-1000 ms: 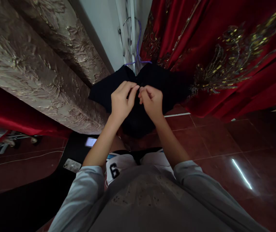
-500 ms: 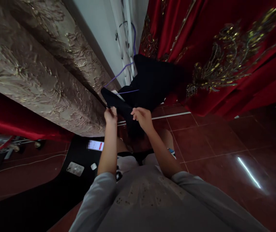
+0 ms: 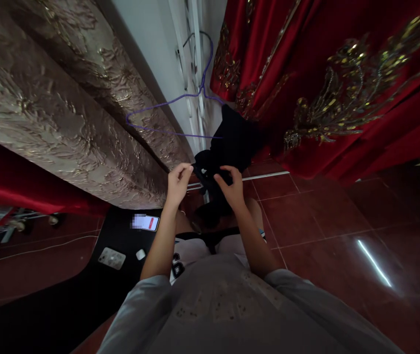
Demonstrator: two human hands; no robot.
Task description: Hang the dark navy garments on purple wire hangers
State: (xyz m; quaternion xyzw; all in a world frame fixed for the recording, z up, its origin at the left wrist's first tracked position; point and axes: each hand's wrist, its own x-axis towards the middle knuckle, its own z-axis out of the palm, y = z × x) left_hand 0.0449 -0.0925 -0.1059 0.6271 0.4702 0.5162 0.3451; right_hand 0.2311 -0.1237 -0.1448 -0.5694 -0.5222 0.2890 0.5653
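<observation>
A purple wire hanger [image 3: 173, 101] hangs by its hook from a white metal rack. Its left arm is bare, and a black garment [image 3: 232, 142] droops from its right arm, hanging down between my hands. My left hand [image 3: 179, 184] is closed in a pinch on the garment's left edge, below the hanger. To the right, my right hand [image 3: 232, 187] has its thumb and fingers apart in front of the dark cloth, gripping nothing that I can see. Folds of the garment's lower part are too dark to make out.
The white metal rack [image 3: 197, 64] stands against the wall. Beige embossed curtain cloth [image 3: 84, 108] hangs at left, red sequined cloth [image 3: 327, 98] at right. Two phones, one lit [image 3: 150, 222] and one face down [image 3: 111, 258], lie on a black surface beside a small white case [image 3: 140, 254].
The garment has come off the hanger's left arm and dropped to the right, baring the purple wire. My left hand has moved slightly right; my right hand has opened and shifted right.
</observation>
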